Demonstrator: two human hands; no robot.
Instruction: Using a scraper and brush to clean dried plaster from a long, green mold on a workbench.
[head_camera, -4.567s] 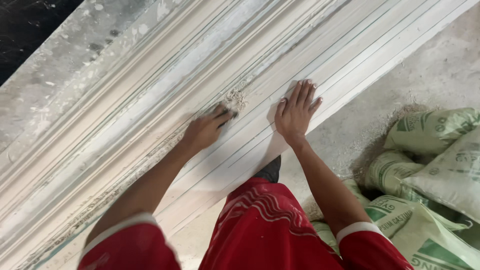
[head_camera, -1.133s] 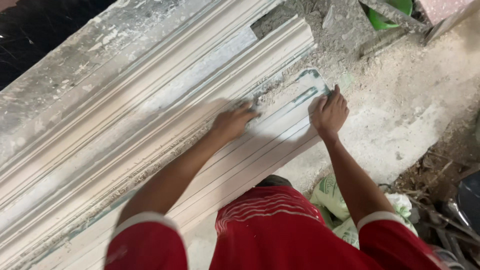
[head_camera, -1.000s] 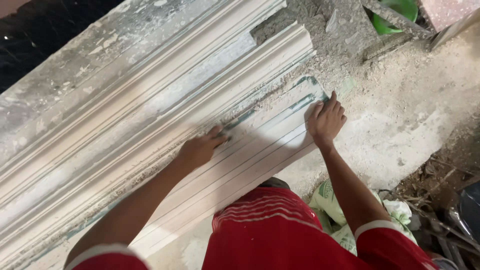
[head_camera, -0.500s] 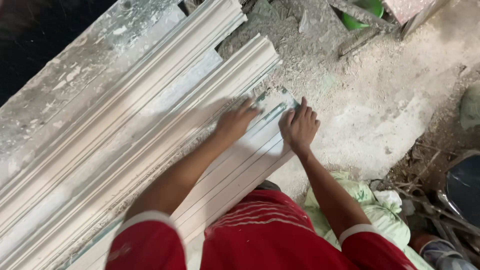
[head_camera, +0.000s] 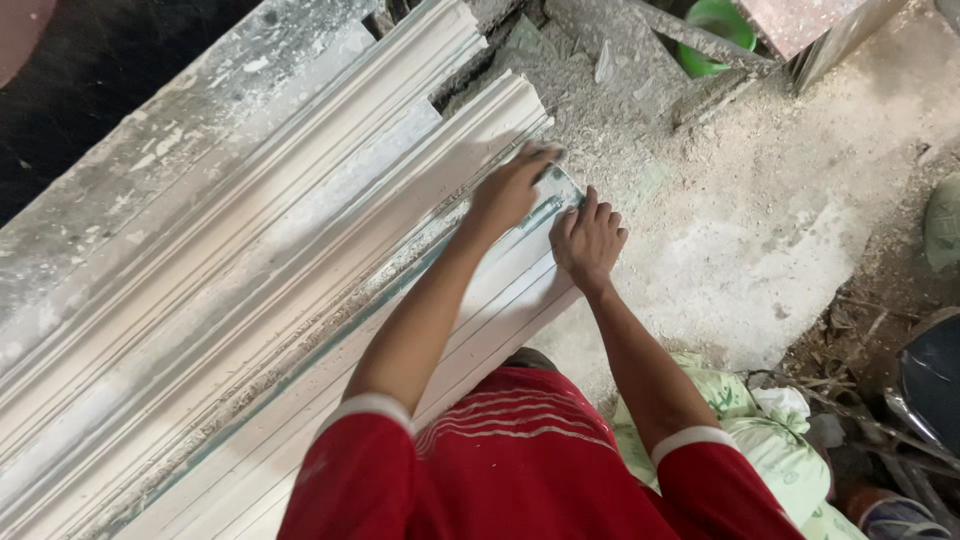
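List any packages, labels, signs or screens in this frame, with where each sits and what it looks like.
Sack: on the ground at lower right, beside the person's right arm; soft, crumpled, pale green with darker green print.
Second sack: cut off by the right edge; grey-green and rounded, only a sliver shows.
No signs, screens or separate labels are in view.

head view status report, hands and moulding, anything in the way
Left hand flat on the end of the white moulding. Right hand pressed beside it at the edge. Both open, nothing gripped. Rubble and dust on the ground past the end; nothing blocking.
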